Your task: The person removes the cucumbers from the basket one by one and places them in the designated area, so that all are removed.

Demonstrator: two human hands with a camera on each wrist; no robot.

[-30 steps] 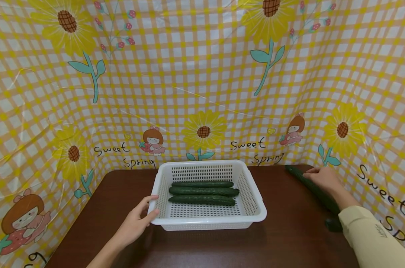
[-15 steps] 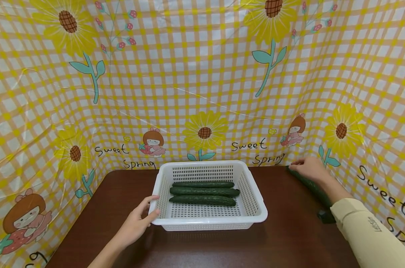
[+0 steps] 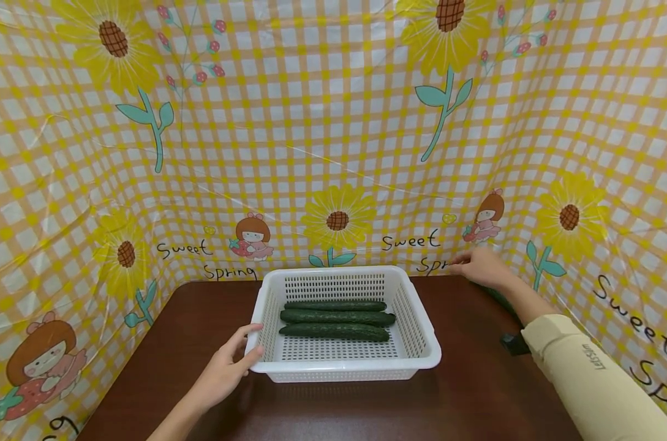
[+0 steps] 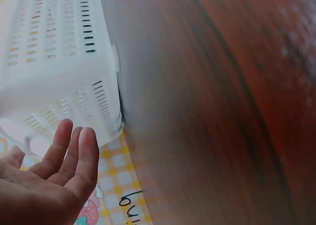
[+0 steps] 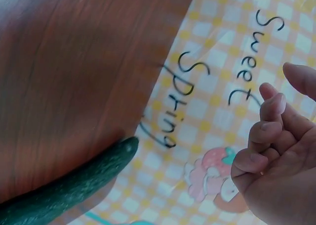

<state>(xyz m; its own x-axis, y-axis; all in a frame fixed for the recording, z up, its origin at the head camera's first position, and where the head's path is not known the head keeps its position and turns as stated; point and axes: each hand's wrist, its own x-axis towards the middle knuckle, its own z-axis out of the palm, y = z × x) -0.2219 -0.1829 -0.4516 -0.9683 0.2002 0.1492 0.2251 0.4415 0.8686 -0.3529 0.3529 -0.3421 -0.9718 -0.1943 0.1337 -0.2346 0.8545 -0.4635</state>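
Note:
A white perforated plastic basket (image 3: pixel 344 365) stands on the brown table in the head view. Three dark green cucumbers (image 3: pixel 335 317) lie side by side in it. My left hand (image 3: pixel 223 364) holds the basket's left rim, thumb over the inner edge; in the left wrist view several of its fingers bend below the basket wall. My right hand (image 3: pixel 479 268) is raised beyond the table's far right edge, fingers loosely curled and nothing in them. Another cucumber (image 5: pixel 69 185) lies on the table beneath that arm, apart from the fingers in the right wrist view and partly hidden in the head view.
A checked, flower-printed sheet (image 3: pixel 333 147) hangs as a wall behind and along both sides of the table (image 3: pixel 465 380). A small dark device (image 3: pixel 514 344) sits under the right sleeve (image 3: pixel 592 367). Bare tabletop shows on both sides of the basket.
My right hand has come off the cucumber at the right and moved left and up toward the back sheet. That cucumber stays in place. The left hand and basket have not visibly moved.

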